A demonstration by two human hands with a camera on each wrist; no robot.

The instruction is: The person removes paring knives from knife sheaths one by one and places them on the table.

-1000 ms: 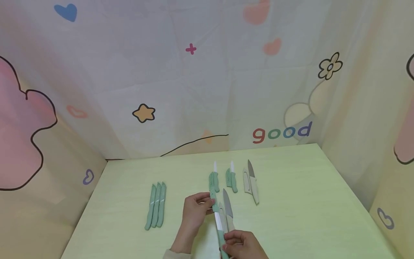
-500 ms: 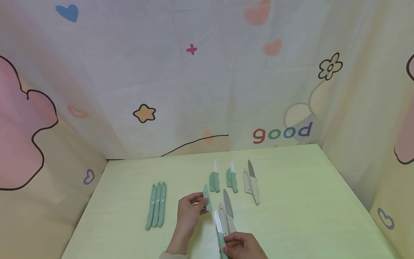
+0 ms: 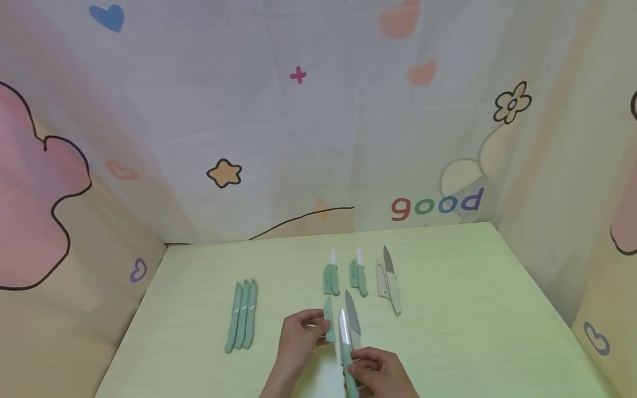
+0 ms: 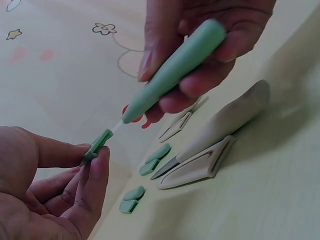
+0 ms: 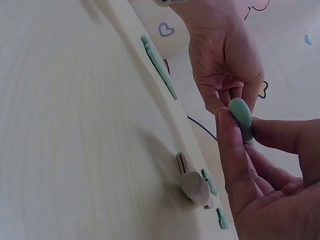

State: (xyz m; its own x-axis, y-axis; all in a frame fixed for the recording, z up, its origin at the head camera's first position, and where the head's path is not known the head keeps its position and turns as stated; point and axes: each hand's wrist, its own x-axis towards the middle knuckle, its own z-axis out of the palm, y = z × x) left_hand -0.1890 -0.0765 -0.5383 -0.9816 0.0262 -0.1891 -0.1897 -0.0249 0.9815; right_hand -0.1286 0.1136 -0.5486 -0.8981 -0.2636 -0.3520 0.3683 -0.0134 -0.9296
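Note:
My left hand pinches a green blade sheath between thumb and fingers. My right hand grips the green handle of a small knife, its bare blade pointing away from me and lying just right of the sheath in the head view. Seen from the left wrist, the blade runs from the green handle toward the sheath, and the tip is hidden there. Below the hands lies a beige-handled knife with a grey blade, its beige sheath beside it.
Farther back stand two pairs of green knife and sheath, and a beige knife with its sheath. On the left, several sheathed green knives lie side by side. A patterned curtain closes off the table's back.
The sheath first swung left, away from the knife, then came back right and nearer to me. The knife has moved forward and slightly right, its blade now beside the sheath in the head view.

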